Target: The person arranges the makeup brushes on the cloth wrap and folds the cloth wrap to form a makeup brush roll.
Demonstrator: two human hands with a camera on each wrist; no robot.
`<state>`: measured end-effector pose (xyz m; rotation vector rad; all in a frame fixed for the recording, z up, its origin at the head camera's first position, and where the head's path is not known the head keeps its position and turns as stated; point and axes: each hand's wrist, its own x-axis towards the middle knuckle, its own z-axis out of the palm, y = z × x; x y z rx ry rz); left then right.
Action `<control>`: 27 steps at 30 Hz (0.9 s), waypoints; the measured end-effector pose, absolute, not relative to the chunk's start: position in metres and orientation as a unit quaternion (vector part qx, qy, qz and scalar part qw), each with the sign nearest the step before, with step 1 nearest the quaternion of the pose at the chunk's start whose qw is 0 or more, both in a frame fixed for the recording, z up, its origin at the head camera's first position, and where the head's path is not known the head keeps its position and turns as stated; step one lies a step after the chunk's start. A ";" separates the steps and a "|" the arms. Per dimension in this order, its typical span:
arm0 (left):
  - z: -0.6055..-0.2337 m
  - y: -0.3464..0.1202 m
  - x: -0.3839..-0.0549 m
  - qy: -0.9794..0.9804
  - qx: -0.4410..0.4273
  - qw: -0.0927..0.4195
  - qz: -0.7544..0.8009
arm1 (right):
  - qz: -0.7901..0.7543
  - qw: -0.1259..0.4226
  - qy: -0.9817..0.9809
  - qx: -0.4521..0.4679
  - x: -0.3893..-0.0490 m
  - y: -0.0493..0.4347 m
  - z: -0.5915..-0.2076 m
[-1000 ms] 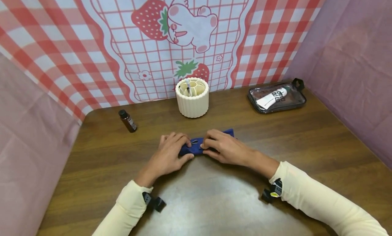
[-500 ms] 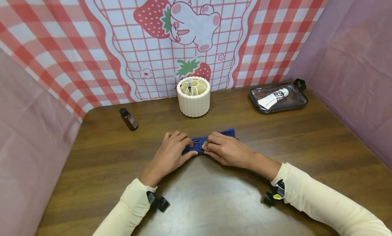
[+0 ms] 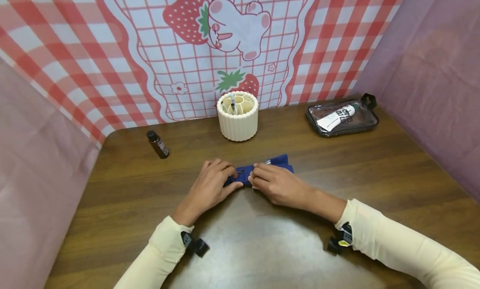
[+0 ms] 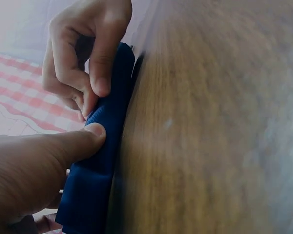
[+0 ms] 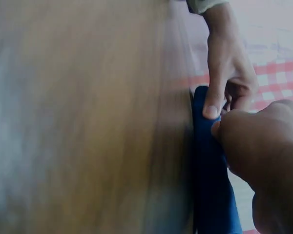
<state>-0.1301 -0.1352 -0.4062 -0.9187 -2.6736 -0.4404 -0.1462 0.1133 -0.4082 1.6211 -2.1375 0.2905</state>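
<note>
A dark blue folded cloth [image 3: 244, 177] lies in a narrow strip on the table, between both hands. A small thin dark piece [image 3: 240, 171] shows on its top near the left fingers, and thin silvery tips [image 3: 268, 162] stick out behind the right hand. My left hand [image 3: 211, 181] holds the cloth's left end, thumb on the near side and fingers over the far side. With thumb and fingertips my right hand [image 3: 280, 184] pinches the cloth near its middle. In the left wrist view the left thumb [image 4: 94, 134] presses on the blue fabric. Most of the left fingers are hidden there.
Behind the cloth stands a cream ribbed pen holder [image 3: 238, 124] with a few pens. A small dark bottle [image 3: 158, 144] is at the back left. At the back right lies a clear black-edged pouch [image 3: 361, 126] containing a white tube [image 3: 336, 118].
The right hand has shifted slightly along the cloth, and silvery tips now show behind it. The left hand keeps its hold. The head view has moved a little.
</note>
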 end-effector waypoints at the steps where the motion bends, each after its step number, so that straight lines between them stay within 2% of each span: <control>1: -0.407 -0.136 -0.130 -0.926 -0.316 0.137 -0.154 | 0.118 0.209 -0.778 0.580 -0.146 0.114 -0.409; 8: -0.412 -0.138 -0.129 -0.934 -0.297 0.106 -0.168 | 0.249 0.121 -0.820 0.501 -0.150 0.121 -0.408; 27: -0.409 -0.137 -0.132 -0.932 -0.293 0.086 -0.195 | 0.231 0.102 -0.856 0.451 -0.152 0.129 -0.395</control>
